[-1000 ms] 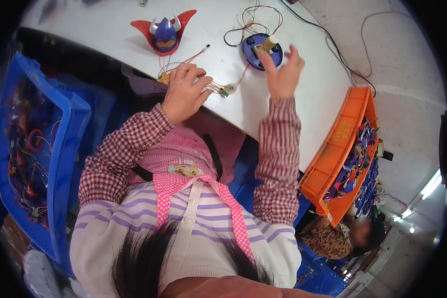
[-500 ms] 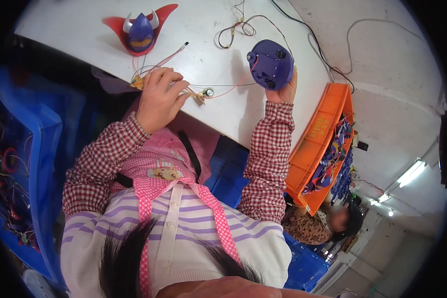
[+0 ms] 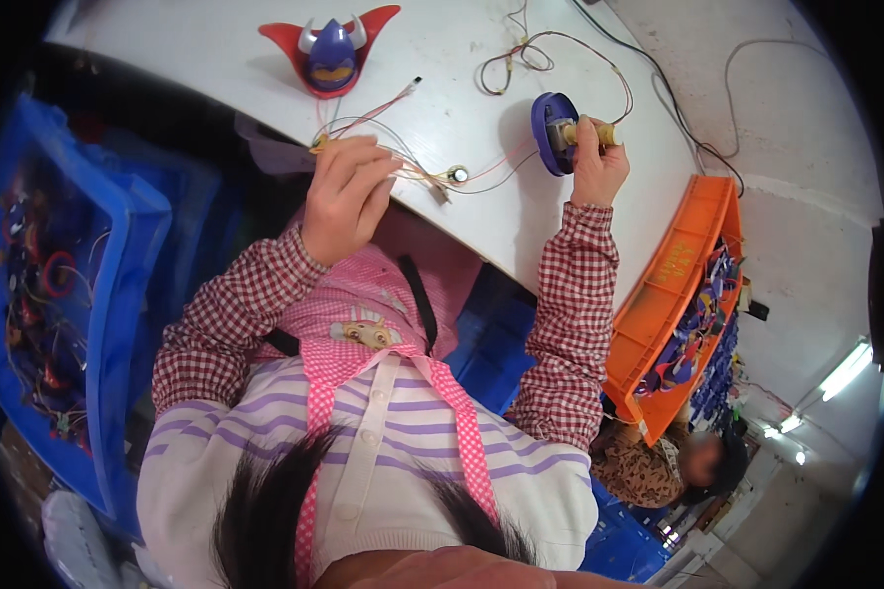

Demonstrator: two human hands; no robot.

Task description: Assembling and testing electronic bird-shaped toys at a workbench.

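My right hand (image 3: 600, 175) is closed around a purple rounded plastic shell (image 3: 554, 134), turned nearly edge-on. A grey block and a yellowish cylinder (image 3: 602, 134) stick out from the shell's side under my fingers. By the table's front edge, my left hand (image 3: 346, 201) has its fingers curled together on a small yellowish circuit board (image 3: 318, 145), mostly hidden. Thin wires (image 3: 403, 162) run from there to a second small board with a round silver-and-black part (image 3: 457, 175), then on to the shell. Beyond my left hand stands a purple figure head with silver horns and a red collar (image 3: 332, 56).
A dark cable (image 3: 648, 54) crosses the white table's (image 3: 442, 59) right side. An orange crate (image 3: 663, 294) of purple and red parts stands at the right, with a person (image 3: 648, 466) beyond it. At the left is a blue bin (image 3: 118, 294) of wired parts.
The purple shell has been turned in my right hand from its open inner face to nearly edge-on, bringing the yellowish cylinder into sight. The whole view has shifted slightly; my left hand keeps its place by the edge.
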